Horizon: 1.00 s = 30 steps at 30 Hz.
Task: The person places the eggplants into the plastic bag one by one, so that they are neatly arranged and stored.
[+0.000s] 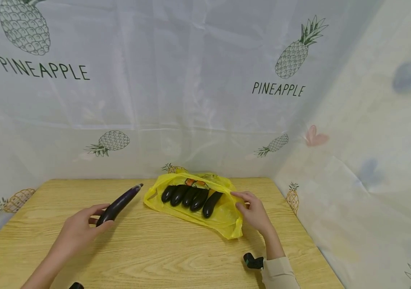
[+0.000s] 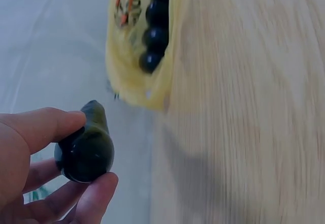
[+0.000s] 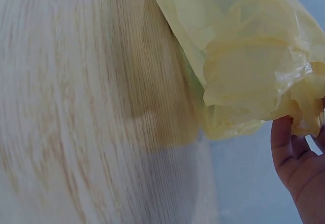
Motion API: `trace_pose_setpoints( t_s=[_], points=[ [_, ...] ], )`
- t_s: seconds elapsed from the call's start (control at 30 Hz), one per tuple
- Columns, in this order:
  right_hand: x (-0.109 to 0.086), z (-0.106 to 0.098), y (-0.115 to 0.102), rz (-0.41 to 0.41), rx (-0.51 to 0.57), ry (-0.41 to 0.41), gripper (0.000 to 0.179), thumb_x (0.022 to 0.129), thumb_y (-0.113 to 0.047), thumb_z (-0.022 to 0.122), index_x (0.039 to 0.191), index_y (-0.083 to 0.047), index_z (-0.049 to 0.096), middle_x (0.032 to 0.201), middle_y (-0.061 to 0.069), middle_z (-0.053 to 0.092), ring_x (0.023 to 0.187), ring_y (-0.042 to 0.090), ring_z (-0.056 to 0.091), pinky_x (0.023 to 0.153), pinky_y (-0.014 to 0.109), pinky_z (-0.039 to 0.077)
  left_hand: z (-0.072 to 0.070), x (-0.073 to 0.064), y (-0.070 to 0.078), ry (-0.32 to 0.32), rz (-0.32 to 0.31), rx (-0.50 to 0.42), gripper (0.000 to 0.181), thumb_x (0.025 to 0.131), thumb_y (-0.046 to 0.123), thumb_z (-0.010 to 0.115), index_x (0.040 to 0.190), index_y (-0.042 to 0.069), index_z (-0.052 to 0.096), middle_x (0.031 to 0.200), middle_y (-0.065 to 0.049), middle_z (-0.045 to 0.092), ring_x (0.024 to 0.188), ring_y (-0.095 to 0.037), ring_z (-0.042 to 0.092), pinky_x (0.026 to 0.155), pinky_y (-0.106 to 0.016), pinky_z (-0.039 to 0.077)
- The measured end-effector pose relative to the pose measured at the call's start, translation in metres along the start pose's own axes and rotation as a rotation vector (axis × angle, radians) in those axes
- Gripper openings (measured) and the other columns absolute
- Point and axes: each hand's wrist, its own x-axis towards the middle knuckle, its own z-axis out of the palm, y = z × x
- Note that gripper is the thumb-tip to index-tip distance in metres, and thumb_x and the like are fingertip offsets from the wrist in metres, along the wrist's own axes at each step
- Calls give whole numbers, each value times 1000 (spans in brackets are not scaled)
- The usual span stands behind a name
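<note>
My left hand point(image 1: 84, 228) grips a dark purple eggplant point(image 1: 119, 204) near its thick end, its stem end pointing up toward the bag. In the left wrist view the thumb and fingers close around that eggplant point(image 2: 86, 155) above the table's left part. A yellow plastic bag point(image 1: 227, 222) lies with its mouth spread toward me. Several eggplants point(image 1: 189, 196) lie side by side inside it, the rightmost one set a little apart. My right hand point(image 1: 254, 210) pinches the bag's right edge; the right wrist view shows fingers point(image 3: 282, 140) on the crumpled yellow plastic point(image 3: 254, 66).
The wood-grain table point(image 1: 169, 261) stretches across the front. Behind it hangs a pale curtain point(image 1: 191, 100) printed with pineapples, meeting the table's back edge just behind the bag. Another light sheet point(image 1: 364, 192) hangs along the right side. A black wrist device point(image 1: 253, 261) sits by the right sleeve.
</note>
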Motion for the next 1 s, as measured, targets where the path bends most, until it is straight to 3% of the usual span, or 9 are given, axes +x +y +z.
trace_pose_setpoints(
  t_s=[0.43,0.8,1.0],
  points=[
    [0,0,-1,8,0,4,43,103,-2,68,141,-22,71,130,3,67,96,21,56,81,30,53,52,9,55,-84,16,-154,60,91,33,86,143,11,68,125,-14,72,98,-24,73,74,-37,59],
    [0,0,2,0,-5,7,44,102,-2,70,141,-24,71,129,1,67,99,20,58,85,32,55,97,17,101,-92,20,-275,49,88,23,89,134,19,74,116,-3,73,96,-17,69,77,-34,57],
    [1,0,2,-7,-7,7,45,102,-2,70,141,-25,71,128,1,67,97,20,58,84,32,54,120,23,121,-114,61,-347,48,87,24,90,132,18,75,114,-4,72,96,-17,70,75,-32,58]
  ],
)
